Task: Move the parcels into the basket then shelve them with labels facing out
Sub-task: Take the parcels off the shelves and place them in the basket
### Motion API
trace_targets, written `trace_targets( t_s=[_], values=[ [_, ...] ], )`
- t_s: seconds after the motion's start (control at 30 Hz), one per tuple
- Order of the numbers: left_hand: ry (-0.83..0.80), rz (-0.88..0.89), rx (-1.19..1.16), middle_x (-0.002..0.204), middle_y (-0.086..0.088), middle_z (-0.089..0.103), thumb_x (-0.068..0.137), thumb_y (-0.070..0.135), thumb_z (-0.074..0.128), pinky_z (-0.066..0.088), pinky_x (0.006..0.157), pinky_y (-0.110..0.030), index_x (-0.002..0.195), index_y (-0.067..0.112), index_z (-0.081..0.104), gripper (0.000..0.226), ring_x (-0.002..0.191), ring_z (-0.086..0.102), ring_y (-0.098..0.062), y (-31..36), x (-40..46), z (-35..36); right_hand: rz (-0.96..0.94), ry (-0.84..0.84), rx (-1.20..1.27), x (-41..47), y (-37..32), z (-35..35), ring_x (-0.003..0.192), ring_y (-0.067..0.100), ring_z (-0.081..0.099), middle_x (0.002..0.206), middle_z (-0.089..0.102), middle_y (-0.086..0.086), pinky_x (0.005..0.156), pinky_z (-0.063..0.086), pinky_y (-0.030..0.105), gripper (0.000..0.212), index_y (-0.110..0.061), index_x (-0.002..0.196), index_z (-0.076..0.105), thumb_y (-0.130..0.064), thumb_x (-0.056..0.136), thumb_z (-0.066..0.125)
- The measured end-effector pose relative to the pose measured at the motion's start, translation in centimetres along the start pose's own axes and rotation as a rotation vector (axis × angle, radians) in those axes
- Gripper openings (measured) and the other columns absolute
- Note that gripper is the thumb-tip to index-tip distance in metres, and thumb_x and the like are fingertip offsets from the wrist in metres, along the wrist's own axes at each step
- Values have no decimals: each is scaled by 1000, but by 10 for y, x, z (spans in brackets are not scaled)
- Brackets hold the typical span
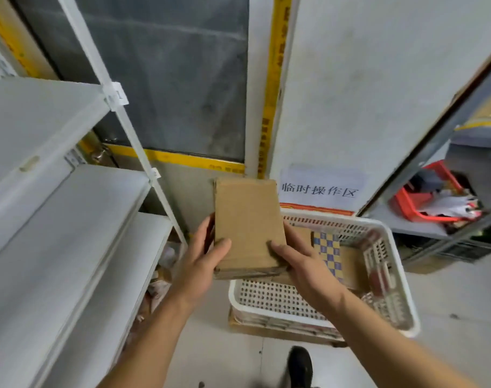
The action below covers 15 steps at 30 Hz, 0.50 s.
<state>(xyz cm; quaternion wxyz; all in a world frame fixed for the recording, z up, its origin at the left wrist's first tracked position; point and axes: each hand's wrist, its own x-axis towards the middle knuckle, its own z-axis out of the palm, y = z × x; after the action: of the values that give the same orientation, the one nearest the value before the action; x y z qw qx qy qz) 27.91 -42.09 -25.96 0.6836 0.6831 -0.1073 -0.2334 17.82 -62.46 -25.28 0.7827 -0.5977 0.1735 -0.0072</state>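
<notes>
Parcel (pixel 248 225) pinched between thumbs on top and fingers curled beneath, both hands, above white basket (pixel 401 278).

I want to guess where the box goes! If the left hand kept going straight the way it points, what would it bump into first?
Probably the white shelf upright. The left hand, gripping the cardboard box, points up and away from the person. Depth is unclear, so it might pass beside the post.
</notes>
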Motion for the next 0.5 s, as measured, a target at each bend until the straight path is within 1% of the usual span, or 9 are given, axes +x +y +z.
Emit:
trace_targets(
  t_s=[0.03, 0.1, 0.2, 0.27, 0.33, 0.37, 0.4, 0.43, 0.5],
  values=[
    [-36, -26, 22, 143, 17, 62, 92, 39, 72, 53, 98, -23, 156, 42, 43, 70, 129, 60, -1, -8, 12, 17, 17, 22, 3, 0, 5, -22, 133, 23, 61, 144, 66, -2, 107, 50, 40, 52, -32, 154, 48, -11, 106, 55],
    [-105, -87, 63, 146, 16, 60, 101, 27, 70, 54, 96, -18, 158, 37, 39, 65, 128, 59, 2, -27, 34, 54, 41, 72, 1, -1, 15, -67, 136, 22, 59, 146, 64, -2, 109, 48, 41, 52, -32, 155, 47, -11, 108, 54],
    [-164, -149, 119, 149, 13, 58, 104, 11, 62, 49, 111, -28, 159, 30, 39, 62, 136, 55, 0, -55, 62, 114, 94, 157, -3, 2, 28, -135, 136, 17, 60, 146, 65, -6, 112, 48, 38, 53, -33, 156, 45, -10, 108, 52],
    [-203, -206, 128, 149, 16, 58, 105, 7, 60, 48, 112, -28, 154, 34, 42, 59, 140, 53, -4, -77, 79, 152, 126, 195, -27, 4, 39, -179, 136, 17, 60, 146, 65, -6, 114, 48, 38, 54, -32, 158, 44, -11, 109, 53],
    [-236, -248, 150, 153, 15, 55, 104, 15, 65, 44, 118, -35, 157, 36, 41, 61, 142, 51, -5, -99, 96, 186, 153, 233, -40, 6, 50, -217, 134, 18, 61, 145, 66, -5, 114, 49, 39, 52, -33, 157, 45, -13, 109, 53],
    [-258, -270, 162, 156, 14, 53, 100, 25, 69, 41, 121, -40, 160, 37, 39, 68, 143, 50, -4, -110, 104, 202, 159, 257, -47, 7, 55, -234, 133, 17, 63, 144, 66, -4, 112, 50, 37, 51, -34, 156, 46, -14, 109, 53],
    [-277, -299, 172, 160, 13, 50, 95, 34, 72, 41, 121, -41, 161, 41, 36, 75, 143, 49, -2, -120, 112, 217, 169, 281, -53, 9, 60, -250, 132, 16, 63, 143, 67, -4, 111, 52, 35, 50, -37, 154, 48, -15, 109, 54],
    [-288, -337, 188, 163, 13, 45, 93, 40, 72, 44, 118, -37, 161, 45, 34, 79, 140, 49, 4, -129, 120, 232, 179, 309, -80, 10, 65, -265, 131, 16, 63, 142, 66, -5, 109, 52, 34, 48, -40, 151, 50, -16, 109, 54],
    [-308, -408, 200, 166, 17, 35, 102, 32, 67, 49, 97, -16, 163, 47, 27, 74, 119, 47, 25, -143, 132, 261, 196, 354, -132, 13, 74, -291, 131, 11, 63, 142, 66, -10, 108, 53, 31, 47, -43, 147, 52, -16, 110, 53]
  ],
)
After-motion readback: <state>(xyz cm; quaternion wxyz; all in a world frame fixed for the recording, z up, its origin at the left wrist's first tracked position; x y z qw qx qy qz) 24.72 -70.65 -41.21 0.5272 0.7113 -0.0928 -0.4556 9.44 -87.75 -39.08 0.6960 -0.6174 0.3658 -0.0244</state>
